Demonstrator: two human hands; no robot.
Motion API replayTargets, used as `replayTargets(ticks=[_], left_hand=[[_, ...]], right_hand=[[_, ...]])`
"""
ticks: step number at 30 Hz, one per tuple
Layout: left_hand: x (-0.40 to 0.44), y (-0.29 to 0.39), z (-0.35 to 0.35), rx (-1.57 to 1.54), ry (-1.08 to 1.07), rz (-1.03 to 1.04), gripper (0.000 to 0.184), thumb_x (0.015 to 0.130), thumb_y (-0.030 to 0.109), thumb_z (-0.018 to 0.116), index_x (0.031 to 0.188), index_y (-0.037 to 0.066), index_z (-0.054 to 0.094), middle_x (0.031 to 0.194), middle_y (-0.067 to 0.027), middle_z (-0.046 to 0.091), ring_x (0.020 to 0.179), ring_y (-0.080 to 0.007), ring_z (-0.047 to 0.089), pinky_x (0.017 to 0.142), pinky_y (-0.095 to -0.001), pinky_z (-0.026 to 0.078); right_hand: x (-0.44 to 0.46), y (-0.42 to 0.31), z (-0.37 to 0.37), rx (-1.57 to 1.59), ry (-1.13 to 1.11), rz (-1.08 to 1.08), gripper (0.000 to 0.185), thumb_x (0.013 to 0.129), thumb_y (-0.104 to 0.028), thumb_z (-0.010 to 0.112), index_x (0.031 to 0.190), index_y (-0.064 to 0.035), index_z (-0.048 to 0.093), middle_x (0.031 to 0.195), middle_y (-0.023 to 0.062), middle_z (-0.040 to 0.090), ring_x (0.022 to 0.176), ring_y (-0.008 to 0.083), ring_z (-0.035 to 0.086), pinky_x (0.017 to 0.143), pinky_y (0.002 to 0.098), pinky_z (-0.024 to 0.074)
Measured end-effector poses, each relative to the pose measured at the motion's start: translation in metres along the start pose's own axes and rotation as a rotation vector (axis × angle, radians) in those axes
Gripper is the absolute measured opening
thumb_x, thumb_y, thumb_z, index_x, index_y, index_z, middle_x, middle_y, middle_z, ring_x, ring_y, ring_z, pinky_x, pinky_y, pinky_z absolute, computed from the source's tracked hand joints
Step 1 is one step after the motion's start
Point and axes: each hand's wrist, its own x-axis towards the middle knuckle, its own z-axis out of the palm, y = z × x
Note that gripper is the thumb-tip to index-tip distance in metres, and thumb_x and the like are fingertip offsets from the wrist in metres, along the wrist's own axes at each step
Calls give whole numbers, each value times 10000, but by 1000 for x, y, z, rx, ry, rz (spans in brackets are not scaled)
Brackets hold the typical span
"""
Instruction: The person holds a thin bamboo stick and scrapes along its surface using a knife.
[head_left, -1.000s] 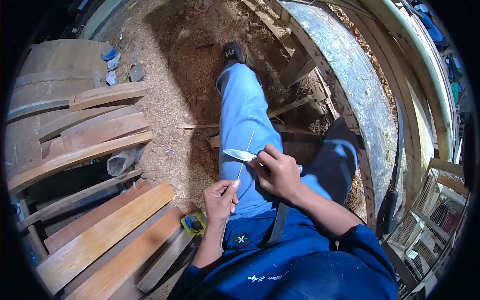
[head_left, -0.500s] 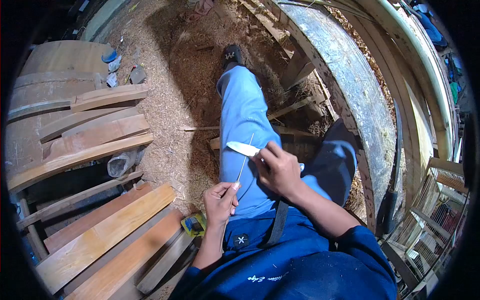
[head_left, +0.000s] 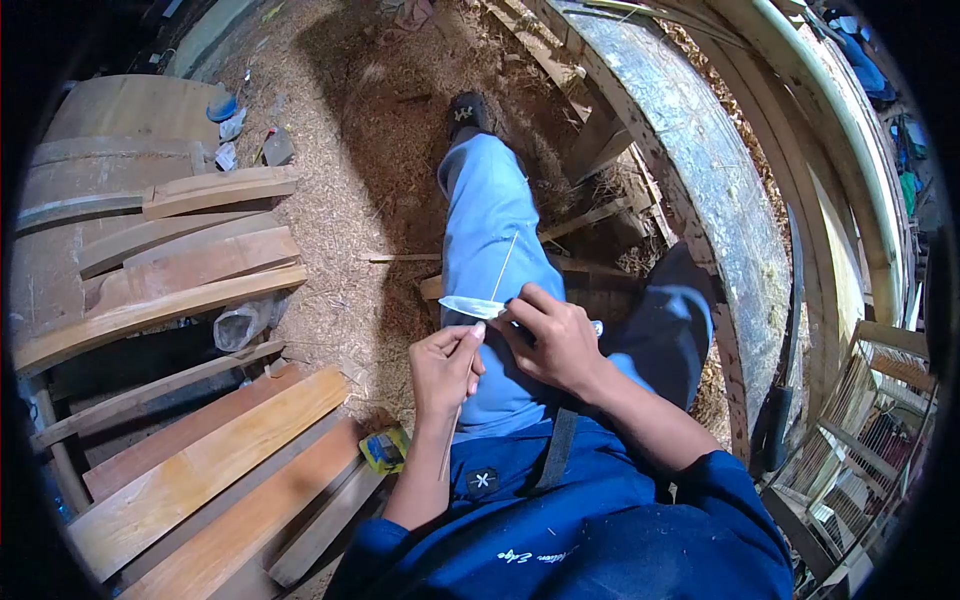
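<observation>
My left hand [head_left: 443,373] pinches a thin pale strip [head_left: 506,262] between thumb and fingers. Its upper end points away over my thigh, and its lower part runs back along my left wrist. In my right hand [head_left: 550,335] is a short knife, its handle mostly hidden by the fingers. The knife's pale blade [head_left: 468,306] points left and lies across the strip, just above my left thumb. Both hands are close together over my blue-trousered leg [head_left: 490,215].
Wooden boards [head_left: 215,465] and curved pieces [head_left: 160,318] lie at the left. A yellow packet [head_left: 385,450] is beside my left forearm. A large plank [head_left: 690,130] curves along the right, near a long black-handled blade [head_left: 778,415]. Shavings [head_left: 335,220] cover the ground.
My left hand has moved up towards the knife, and the strip reaches further up my leg. The blade has shifted slightly left and down and is now close to my left thumb.
</observation>
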Motion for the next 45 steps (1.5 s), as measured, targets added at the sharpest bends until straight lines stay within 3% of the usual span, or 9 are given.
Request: replayTargets(ticks=[20,23,26,27,30,34,35,38,45], left_hand=[[-29,-30,-30,7,-45,-23,239,959,191,683,908,-41,711,525,-49,564,340,-66,429,325,-210,293],[-24,-23,-23,2,-46,-44,244,965,197,676,916,-39,709,524,-49,563,338,-67,430,321,-211,290],[-19,-22,-20,-8,-53,-38,248,967,207,676,920,-34,708,525,-49,564,336,-68,429,319,-212,290],[-16,-21,-19,-4,-55,-27,249,966,212,677,921,-31,708,525,-49,565,336,-68,428,319,-212,291],[-12,-15,-16,18,-51,-37,255,966,222,680,919,-27,708,526,-49,565,338,-68,429,322,-212,295],[-10,-15,-15,9,-55,-19,258,968,225,678,915,-26,707,527,-48,566,337,-68,429,321,-214,294],[-11,-16,-15,37,-60,-11,263,970,227,675,911,-28,705,529,-48,566,337,-69,431,319,-215,293],[-14,-15,-16,63,-62,-19,272,974,231,668,909,-31,703,532,-49,567,338,-70,436,315,-218,289],[-14,-11,-14,56,-51,-59,257,977,214,669,895,-24,722,540,-25,562,370,-54,441,359,-217,309]], right_hand=[[12,17,-7,57,222,181,155,847,-119,733,821,-37,605,819,136,575,663,378,632,555,474,474],[7,7,-9,80,246,95,162,822,-14,756,784,-8,599,737,117,513,577,271,554,519,374,425],[3,2,-7,78,222,133,157,828,-29,751,788,-18,600,747,119,521,580,290,576,520,388,440],[-2,5,-3,29,146,121,157,839,-128,740,823,-67,596,804,127,548,642,373,622,537,476,484],[-13,-3,1,1,-19,-7,169,829,-176,737,853,-85,597,826,106,554,642,349,634,520,457,494],[-10,-1,1,4,-51,30,161,832,-184,733,868,-92,605,841,99,565,652,353,636,538,469,501],[-2,0,-4,68,32,25,151,810,-73,753,826,-39,607,799,127,548,626,354,603,533,433,471],[11,17,-5,40,138,161,138,821,-65,744,801,-37,611,778,135,541,643,367,609,542,433,467],[-8,-3,-2,19,-46,0,165,831,-174,724,840,-84,586,813,115,556,648,369,632,540,488,503]])
